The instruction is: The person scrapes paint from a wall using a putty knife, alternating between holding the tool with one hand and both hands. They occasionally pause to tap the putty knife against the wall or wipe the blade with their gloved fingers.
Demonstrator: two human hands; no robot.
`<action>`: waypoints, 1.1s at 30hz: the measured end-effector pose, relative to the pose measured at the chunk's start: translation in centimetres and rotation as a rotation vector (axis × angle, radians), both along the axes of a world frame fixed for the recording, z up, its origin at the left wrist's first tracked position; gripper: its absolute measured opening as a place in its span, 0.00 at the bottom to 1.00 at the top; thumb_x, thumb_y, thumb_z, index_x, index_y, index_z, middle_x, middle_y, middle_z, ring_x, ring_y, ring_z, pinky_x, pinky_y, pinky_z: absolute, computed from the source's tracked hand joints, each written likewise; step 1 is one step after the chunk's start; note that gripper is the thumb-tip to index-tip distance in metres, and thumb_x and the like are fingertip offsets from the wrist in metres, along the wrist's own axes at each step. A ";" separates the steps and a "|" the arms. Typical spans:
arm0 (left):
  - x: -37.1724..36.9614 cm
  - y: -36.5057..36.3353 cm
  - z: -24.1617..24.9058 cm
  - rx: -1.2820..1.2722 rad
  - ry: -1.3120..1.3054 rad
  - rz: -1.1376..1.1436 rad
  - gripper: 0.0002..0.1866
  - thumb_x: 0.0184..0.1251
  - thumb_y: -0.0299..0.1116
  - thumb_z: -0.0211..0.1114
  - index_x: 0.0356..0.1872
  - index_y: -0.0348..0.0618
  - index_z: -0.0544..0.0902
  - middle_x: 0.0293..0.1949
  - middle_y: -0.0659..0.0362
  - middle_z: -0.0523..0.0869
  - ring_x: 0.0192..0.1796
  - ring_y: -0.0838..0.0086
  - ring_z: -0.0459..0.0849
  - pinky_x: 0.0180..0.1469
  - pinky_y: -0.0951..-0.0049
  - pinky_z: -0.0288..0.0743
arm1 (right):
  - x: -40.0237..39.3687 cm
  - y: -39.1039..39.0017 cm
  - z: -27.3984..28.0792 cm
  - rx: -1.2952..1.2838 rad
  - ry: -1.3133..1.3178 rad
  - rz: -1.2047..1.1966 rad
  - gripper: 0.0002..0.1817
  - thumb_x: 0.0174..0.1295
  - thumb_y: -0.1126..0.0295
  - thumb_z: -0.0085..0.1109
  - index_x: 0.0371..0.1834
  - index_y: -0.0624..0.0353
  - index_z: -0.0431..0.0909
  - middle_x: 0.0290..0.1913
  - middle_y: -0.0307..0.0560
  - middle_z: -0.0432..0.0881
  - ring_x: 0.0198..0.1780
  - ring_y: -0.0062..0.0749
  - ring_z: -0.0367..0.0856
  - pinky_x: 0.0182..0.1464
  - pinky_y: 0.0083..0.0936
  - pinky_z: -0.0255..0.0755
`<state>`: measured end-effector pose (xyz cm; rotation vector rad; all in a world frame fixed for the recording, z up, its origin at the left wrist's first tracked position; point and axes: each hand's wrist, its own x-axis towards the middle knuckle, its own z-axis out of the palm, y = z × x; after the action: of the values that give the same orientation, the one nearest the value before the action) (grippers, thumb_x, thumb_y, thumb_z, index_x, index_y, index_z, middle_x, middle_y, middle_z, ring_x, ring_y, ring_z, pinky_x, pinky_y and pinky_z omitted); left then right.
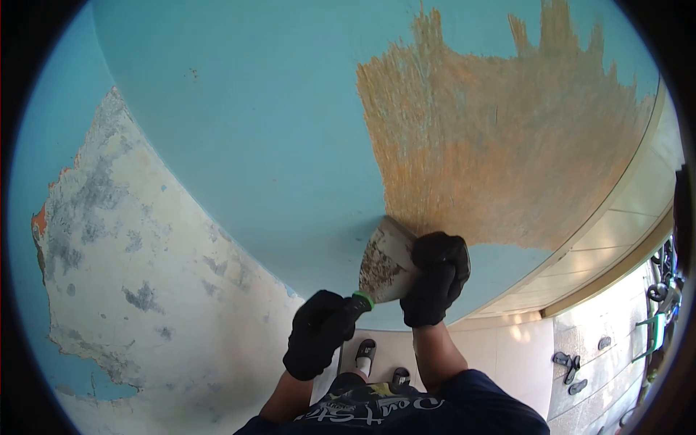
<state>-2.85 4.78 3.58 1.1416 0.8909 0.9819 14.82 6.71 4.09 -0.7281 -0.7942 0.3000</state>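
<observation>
Both of my hands wear black gloves. My left hand (317, 333) is wrapped round the dark handle of a wide scraper (386, 262), which has a green collar. The scraper's metal blade is smeared with brown and grey residue and points up toward the wall. Closed at the blade's right side, my right hand (437, 278) grips its edge; the fingertips are partly hidden. The blade's top edge meets the lower left border of a rough brown patch (500, 152) on the blue-painted wall (283, 130).
A peeled whitish-grey area (145, 261) covers the wall at left, with ragged paint edges. Along the right runs a tiled ledge (616, 232). My sandalled feet (367, 349) stand on a light floor. Loose sandals (569, 366) and parked motorbikes (658, 290) are at lower right.
</observation>
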 end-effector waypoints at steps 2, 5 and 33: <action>-0.2 -0.1 0.2 0.039 -0.030 0.000 0.04 0.72 0.23 0.65 0.37 0.42 0.79 0.19 0.67 0.72 0.18 0.86 0.66 0.20 0.77 0.55 | 0.1 0.2 -0.3 0.055 0.031 0.078 0.04 0.59 0.75 0.40 0.29 0.59 0.67 0.28 0.45 0.72 0.31 0.28 0.68 0.37 0.27 0.64; -0.2 -0.4 -0.7 -0.032 0.060 -0.024 0.03 0.73 0.24 0.64 0.38 0.43 0.79 0.20 0.67 0.72 0.18 0.86 0.65 0.20 0.78 0.54 | 0.5 0.6 -1.2 0.074 0.001 0.048 0.04 0.58 0.76 0.40 0.29 0.60 0.67 0.28 0.45 0.71 0.31 0.28 0.67 0.38 0.27 0.64; 8.1 -9.5 -12.2 0.283 0.497 -0.290 0.19 0.75 0.33 0.64 0.63 0.43 0.79 0.50 0.52 0.88 0.50 0.66 0.89 0.54 0.66 0.82 | 9.4 -19.6 -13.5 -0.712 0.193 0.844 0.19 0.77 0.66 0.49 0.61 0.69 0.75 0.29 0.47 0.84 0.30 0.30 0.83 0.34 0.25 0.77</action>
<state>5.23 -4.71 -8.66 1.7505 0.9556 0.6020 24.25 -12.87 -9.46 -0.9702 -0.7756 1.4469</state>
